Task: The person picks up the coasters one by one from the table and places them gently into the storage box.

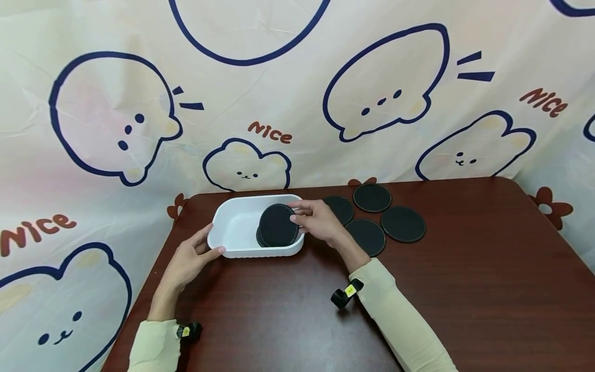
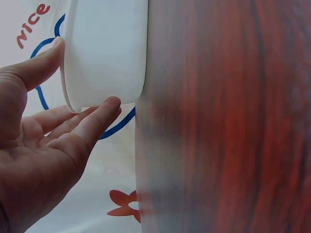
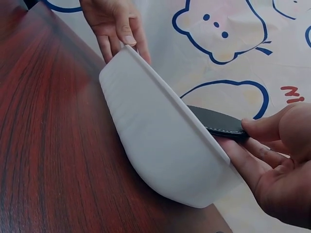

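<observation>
A white oblong plastic container stands at the table's back left. My left hand holds its left end, thumb at the near corner of the rim and fingers against the end wall. With thumb and fingers, my right hand pinches a round black coaster by its edge, over the container's right part. Part of another black coaster shows beneath it, inside the container. In the right wrist view, the pinched coaster has pale stitching along its edge and pokes above the rim.
Right of the container, several black coasters lie flat on the dark brown wooden table, including one at the back and one farther right. A cloth printed with cartoon bears hangs behind the table.
</observation>
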Tool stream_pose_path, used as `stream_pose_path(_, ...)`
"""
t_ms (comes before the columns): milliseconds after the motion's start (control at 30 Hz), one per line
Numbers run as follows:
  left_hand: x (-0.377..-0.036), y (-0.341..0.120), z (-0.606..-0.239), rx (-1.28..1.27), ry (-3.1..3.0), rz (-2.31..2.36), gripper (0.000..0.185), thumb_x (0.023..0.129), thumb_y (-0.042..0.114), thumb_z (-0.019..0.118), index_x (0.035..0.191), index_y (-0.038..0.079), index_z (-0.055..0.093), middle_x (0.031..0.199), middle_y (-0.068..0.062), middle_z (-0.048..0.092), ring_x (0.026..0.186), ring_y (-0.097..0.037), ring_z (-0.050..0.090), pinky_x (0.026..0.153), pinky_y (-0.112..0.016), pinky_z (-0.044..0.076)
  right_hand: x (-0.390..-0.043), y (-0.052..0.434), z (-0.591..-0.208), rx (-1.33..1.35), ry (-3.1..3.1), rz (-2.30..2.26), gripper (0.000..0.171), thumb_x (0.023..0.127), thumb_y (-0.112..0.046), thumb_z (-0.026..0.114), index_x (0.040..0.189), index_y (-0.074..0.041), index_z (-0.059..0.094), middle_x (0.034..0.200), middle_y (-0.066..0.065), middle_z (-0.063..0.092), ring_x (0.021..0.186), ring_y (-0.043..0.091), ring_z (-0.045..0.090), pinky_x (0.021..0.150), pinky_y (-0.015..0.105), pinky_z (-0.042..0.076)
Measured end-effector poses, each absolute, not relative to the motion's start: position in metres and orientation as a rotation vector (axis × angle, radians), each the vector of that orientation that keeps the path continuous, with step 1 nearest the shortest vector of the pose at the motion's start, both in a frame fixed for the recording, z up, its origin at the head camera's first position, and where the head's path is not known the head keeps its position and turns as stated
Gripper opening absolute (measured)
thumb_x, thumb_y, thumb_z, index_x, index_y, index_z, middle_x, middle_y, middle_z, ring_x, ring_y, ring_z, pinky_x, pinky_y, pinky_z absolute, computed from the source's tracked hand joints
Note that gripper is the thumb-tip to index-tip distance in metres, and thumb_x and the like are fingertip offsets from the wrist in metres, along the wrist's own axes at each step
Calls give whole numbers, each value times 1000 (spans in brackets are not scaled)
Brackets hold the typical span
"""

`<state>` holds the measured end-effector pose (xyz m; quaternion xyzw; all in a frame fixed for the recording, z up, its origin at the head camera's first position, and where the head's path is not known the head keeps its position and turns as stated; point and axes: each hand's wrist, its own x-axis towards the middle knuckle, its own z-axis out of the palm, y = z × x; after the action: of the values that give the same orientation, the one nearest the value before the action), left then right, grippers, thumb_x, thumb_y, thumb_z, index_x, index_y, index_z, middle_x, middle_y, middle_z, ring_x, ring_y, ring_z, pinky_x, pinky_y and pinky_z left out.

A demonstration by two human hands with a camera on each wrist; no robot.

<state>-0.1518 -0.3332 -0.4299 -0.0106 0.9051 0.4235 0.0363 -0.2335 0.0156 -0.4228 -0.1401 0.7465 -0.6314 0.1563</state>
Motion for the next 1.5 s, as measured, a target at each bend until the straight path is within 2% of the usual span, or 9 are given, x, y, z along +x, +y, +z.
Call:
stream_pose_path(233,-152,-334,-430,-36,2777,1302,89,101,30,78,171,7,26,171,-27,36,148,-44,52,111,-52,50,-231,12,-420,-488,2261,-1717,40,104,-11,71,144,-11,69,132,17,75,105,25,78,82,34,67)
stream_pose_path(367,-151,-334,-430,-36,2777,1299,89,101,29,78,171,7,26,171,-27,37,148,-44,52,111,-50,51,-228,12,-414,-547,2490,-1557,39,103,-19,74,142,-14,72,138,11,74,123,26,73,98,42,64)
stream_pose_path(467,-151,-334,-429,-35,2776,1294,90,101,29,78,171,7,26,171,-27,37,148,-44,53,109,-41,54,-227,17,-410,-554,2627,-1467,39,103,-23,75,142,-16,72,144,8,71,132,27,69,108,46,59)
stream_pose_path(567,-151,-334,-429,-34,2776,1290,90,101,31,78,171,8,26,170,-27,37,148,-43,53,104,-29,54,-229,24,-407,-548,2648,-1483,39,104,-23,74,142,-16,72,143,10,72,130,29,70,106,47,60)
stream_pose_path(667,-151,-335,-429,-28,2773,1294,90,101,31,78,171,8,26,171,-26,37,148,-43,53,102,-24,54,-231,33,-404,-541,2633,-1523,39,104,-24,74,141,-15,72,139,11,74,128,28,72,103,47,62)
stream_pose_path(867,-150,-335,-430,-23,2769,1306,90,101,31,78,171,8,26,171,-26,37,148,-43,53,107,-34,55,-236,56,-401,-549,2605,-1566,42,103,-24,74,143,-10,69,136,12,76,127,31,73,104,51,61)
stream_pose_path(1033,-150,-335,-430,-20,2770,1308,89,101,30,78,171,7,27,170,-27,38,147,-44,53,110,-46,53,-239,75,-402,-520,2546,-1597,42,105,-24,72,144,-10,68,138,12,74,127,32,72,104,50,60)
stream_pose_path(1233,-151,-335,-430,-21,2768,1313,90,101,31,78,171,8,27,171,-27,37,147,-44,53,110,-49,52,-242,96,-404,-496,2498,-1617,44,105,-24,70,146,-9,65,142,16,71,129,34,70,106,53,59)
stream_pose_path(1500,-151,-334,-429,-19,2747,1337,89,101,27,78,171,7,26,171,-28,35,148,-44,52,98,-18,55,-247,126,-406,-411,2241,-1761,50,108,-24,68,152,-4,57,152,25,61,135,36,66,108,46,59)
